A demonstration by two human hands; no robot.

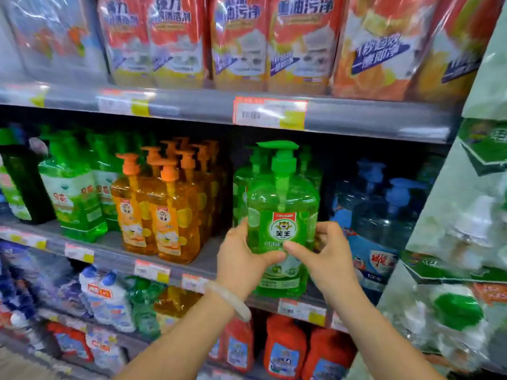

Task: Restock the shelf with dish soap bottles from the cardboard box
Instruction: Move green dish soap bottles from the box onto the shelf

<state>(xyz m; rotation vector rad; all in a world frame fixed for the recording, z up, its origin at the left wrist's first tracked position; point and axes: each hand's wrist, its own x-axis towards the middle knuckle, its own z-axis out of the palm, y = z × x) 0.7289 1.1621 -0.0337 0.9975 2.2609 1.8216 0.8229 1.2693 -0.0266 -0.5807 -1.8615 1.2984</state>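
Observation:
A green dish soap bottle (282,204) with a pump top and a tiger label stands upright at the front edge of the middle shelf (115,253). My left hand (241,259) grips its left side and my right hand (326,256) grips its right side, thumbs across the label. More green pump bottles stand behind it (241,185). The cardboard box is out of view.
Orange soap bottles (164,209) stand left of the green ones, blue bottles (381,215) to the right. Red refill pouches (238,42) fill the shelf above. Red and white bottles (285,349) sit on the lower shelves. Wrapped packs (463,242) jut out at the right.

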